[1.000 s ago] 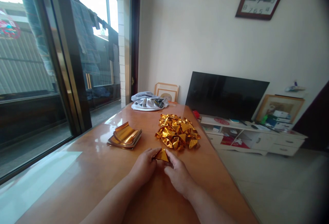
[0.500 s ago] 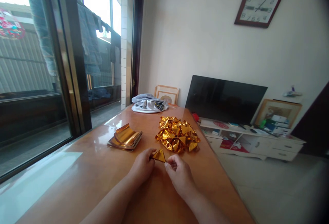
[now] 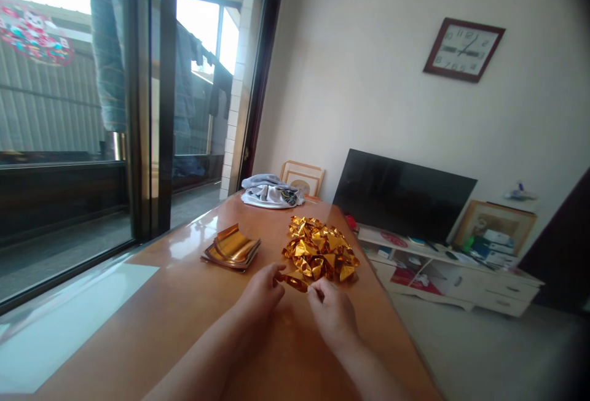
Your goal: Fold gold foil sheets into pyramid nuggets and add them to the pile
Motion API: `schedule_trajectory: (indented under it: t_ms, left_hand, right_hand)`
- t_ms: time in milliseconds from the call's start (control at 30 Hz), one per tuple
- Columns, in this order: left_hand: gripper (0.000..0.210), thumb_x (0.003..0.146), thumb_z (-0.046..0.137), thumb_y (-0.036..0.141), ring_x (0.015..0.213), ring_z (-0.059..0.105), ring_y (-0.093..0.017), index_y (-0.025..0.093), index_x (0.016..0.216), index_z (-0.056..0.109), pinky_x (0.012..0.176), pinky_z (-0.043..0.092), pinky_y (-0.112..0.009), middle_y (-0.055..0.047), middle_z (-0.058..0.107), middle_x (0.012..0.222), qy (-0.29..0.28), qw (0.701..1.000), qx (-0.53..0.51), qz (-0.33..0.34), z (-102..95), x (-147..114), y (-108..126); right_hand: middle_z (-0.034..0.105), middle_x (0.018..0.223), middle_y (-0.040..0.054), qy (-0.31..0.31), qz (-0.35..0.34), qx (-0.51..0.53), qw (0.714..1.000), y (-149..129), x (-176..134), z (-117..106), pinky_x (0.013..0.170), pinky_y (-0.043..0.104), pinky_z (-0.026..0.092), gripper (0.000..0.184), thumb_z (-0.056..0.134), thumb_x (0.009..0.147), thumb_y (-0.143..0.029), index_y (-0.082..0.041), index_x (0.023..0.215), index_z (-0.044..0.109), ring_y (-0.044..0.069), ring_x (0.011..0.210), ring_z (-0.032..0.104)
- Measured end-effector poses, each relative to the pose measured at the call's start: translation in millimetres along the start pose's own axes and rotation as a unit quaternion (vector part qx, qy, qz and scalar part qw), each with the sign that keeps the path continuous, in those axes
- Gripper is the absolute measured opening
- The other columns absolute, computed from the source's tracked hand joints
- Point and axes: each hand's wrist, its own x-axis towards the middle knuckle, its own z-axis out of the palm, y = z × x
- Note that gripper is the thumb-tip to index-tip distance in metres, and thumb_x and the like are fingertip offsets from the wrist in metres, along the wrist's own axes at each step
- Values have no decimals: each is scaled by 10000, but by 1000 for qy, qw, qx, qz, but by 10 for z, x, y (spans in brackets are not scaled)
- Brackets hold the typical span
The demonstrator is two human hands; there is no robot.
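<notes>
A small folded piece of gold foil paper [image 3: 296,281] is held just above the table between my two hands. My left hand [image 3: 262,291] grips its left end with curled fingers. At the opposite end, the thumb and fingertips of my right hand [image 3: 332,314] pinch a corner. Just beyond the hands lies a heap of folded gold foil pieces [image 3: 320,246], shiny and pointed. To the left is a stack of flat gold foil sheets [image 3: 233,249], its top sheets curling upward.
The glossy wooden table [image 3: 184,339] carries a bundle of light cloth [image 3: 271,192] at its far end and a pale sheet [image 3: 78,327] along its left edge. A television [image 3: 405,195] stands on a white cabinet [image 3: 488,287] beyond. Glass sliding doors [image 3: 152,100] line the left.
The foil piece has turned from a flat triangle to a more opened, rounded shape. My right hand has closed into a tighter pinch on it. The camera view has tilted upward slightly.
</notes>
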Motion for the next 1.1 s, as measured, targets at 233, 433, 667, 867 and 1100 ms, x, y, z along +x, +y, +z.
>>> schedule_trajectory:
  t_ms: [233,433,667,867,1100]
  left_hand:
    - [306,796,550,119,876,651,-177,178,1077,656,788,484,-283,-58,710,987,105,994,31,-11,-251,108,-54]
    - [169,869,556,241,945,635,-233,204,965,690,833,460,-333,-70,709,985,221,962,143,-72,-489,180,-178]
    - [241,870,552,348,1118,555,-328,259,1041,697,883,443,-424,-88,688,1140,227,930,255,-137,-526,153,-215]
    - [449,906,504,421,1331,452,-342,247,1308,599,1055,371,-505,-101,603,1390,202,929,271,-150,-505,128,-171]
    - [590,963,388,499,1515,199,-359,267,1502,450,1162,198,-589,-51,447,1568,140,937,271,-169,-451,149,-194]
  right_hand:
    - [673,639,-5,-13,59,5,998,142,266,-137,560,268,332,258,502,885,-395,-245,725,636,183,608,603]
    - [729,727,38,39,96,-3,995,402,763,-127,601,272,373,231,533,819,-373,-231,737,695,212,684,634]
    - [720,723,57,79,115,-22,990,561,1277,-18,574,279,331,269,499,815,-355,-216,708,703,213,677,621]
    - [723,728,80,88,121,-16,989,583,1334,61,586,286,327,264,520,800,-356,-218,692,718,229,694,622]
    - [731,767,71,89,99,56,989,559,1098,183,623,287,406,324,480,839,-416,-210,835,729,239,722,642]
